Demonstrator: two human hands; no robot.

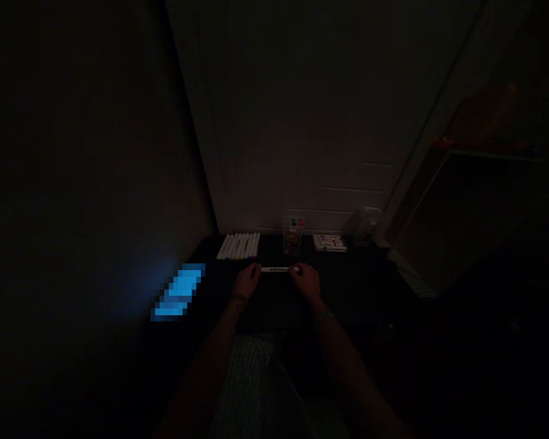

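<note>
The scene is very dark. Both my hands hold one white marker (279, 269) level over a dark table (348, 286). My left hand (246, 281) pinches its left end and my right hand (306, 280) pinches its right end. Behind them, a row of several white markers (238, 246) lies side by side near the wall.
A glowing blue screen (179, 292) lies on the table's left side. Against the back wall stand a small clear jar (293, 238), a flat printed box (330, 242) and a clear container (368, 225). A pale wall rises to the left; dim furniture stands to the right.
</note>
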